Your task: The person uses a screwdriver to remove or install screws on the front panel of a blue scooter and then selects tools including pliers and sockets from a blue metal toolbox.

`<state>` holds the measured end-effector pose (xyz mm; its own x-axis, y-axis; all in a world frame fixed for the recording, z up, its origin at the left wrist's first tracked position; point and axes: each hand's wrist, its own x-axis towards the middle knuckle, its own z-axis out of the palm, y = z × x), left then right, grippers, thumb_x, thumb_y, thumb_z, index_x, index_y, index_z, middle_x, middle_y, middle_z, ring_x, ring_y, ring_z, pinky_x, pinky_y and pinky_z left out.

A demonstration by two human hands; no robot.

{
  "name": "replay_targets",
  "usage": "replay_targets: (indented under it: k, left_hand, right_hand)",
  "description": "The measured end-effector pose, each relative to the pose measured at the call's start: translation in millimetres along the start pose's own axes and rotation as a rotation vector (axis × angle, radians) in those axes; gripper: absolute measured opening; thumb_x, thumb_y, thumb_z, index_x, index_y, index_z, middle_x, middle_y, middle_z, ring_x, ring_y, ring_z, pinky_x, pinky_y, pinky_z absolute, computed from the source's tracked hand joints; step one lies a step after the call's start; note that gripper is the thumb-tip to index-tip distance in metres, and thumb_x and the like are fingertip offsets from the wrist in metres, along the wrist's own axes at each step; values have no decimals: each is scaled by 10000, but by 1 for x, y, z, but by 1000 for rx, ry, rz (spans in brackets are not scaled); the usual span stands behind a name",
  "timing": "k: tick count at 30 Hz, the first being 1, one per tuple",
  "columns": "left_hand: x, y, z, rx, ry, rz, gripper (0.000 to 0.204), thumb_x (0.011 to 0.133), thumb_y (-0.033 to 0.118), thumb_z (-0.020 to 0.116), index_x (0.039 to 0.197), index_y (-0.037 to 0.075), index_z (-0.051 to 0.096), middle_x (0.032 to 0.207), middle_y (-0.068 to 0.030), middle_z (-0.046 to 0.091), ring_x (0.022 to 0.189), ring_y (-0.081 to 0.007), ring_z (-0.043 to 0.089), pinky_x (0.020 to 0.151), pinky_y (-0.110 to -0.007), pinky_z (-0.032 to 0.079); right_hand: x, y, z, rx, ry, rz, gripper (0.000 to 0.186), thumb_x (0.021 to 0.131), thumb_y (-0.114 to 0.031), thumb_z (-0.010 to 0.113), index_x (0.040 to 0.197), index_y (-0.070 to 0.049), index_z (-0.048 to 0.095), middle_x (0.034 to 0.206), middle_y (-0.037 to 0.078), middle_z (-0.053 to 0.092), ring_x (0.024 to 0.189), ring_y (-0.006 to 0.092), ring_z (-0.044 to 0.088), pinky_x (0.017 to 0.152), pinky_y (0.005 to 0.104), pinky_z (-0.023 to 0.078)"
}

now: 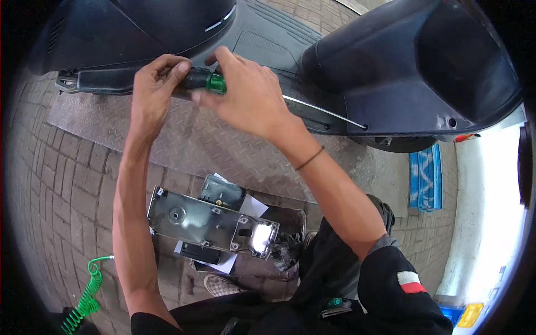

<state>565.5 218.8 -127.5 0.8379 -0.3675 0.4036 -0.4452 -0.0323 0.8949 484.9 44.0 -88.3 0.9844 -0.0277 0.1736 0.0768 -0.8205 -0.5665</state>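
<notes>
A long screwdriver (216,83) with a black and green handle lies across in front of me, along a dark scooter body. My left hand (159,81) is closed round the rear of its black handle, thumb on top. Around the green end my right hand (248,95) has thumb and fingers apart, slightly blurred, its palm hiding part of the tool. The thin metal shaft comes out beyond my right hand, its tip at a hole low in the scooter's dark side panel (391,106). Another hole shows farther right in that panel.
Below the scooter runs a metal tread plate (240,151). On a low surface lie a grey metal cover (192,218), a smaller grey cover (222,191) and a black part (200,253). A blue crate (425,178) stands right; a green coiled hose (89,298) is at lower left.
</notes>
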Motion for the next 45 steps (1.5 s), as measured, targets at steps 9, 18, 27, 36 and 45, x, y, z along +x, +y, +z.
replay_targets:
  k: [9,18,27,36,45]
  left_hand:
    - [4,17,-3,-71,-76,-338,363,1077,370,569,987,33,672,669,32,540,529,-55,485,482,-246,380]
    - [4,26,-14,-44,-166,-238,350,1060,394,575,949,72,655,604,61,468,475,-33,393,444,-226,267]
    - [9,36,-7,-197,-133,-493,550,1023,598,542,993,65,671,668,20,534,554,-64,479,488,-246,356]
    - [6,27,-14,-119,-148,-127,467,993,511,661,982,44,658,704,10,573,570,-72,523,495,-251,382]
    - [12,39,-8,107,-183,-507,660,1002,679,515,757,78,633,650,16,562,564,-75,535,520,-254,410]
  right_hand:
    - [-6,-6,-5,-189,50,-109,365,916,-352,694,998,4,685,832,201,715,837,430,702,777,528,537]
    - [-21,8,-13,-30,223,-296,275,906,-263,695,1014,-13,662,874,202,678,855,456,669,767,555,514]
    - [-37,37,-22,16,283,-405,155,847,-50,697,969,-4,615,883,178,638,828,431,650,710,508,503]
    - [-33,23,-32,-181,250,-257,118,890,-95,673,935,1,620,840,208,675,774,447,651,691,532,507]
    - [-33,36,-23,-7,312,-356,153,840,-40,672,981,12,642,802,202,641,819,455,647,731,522,508]
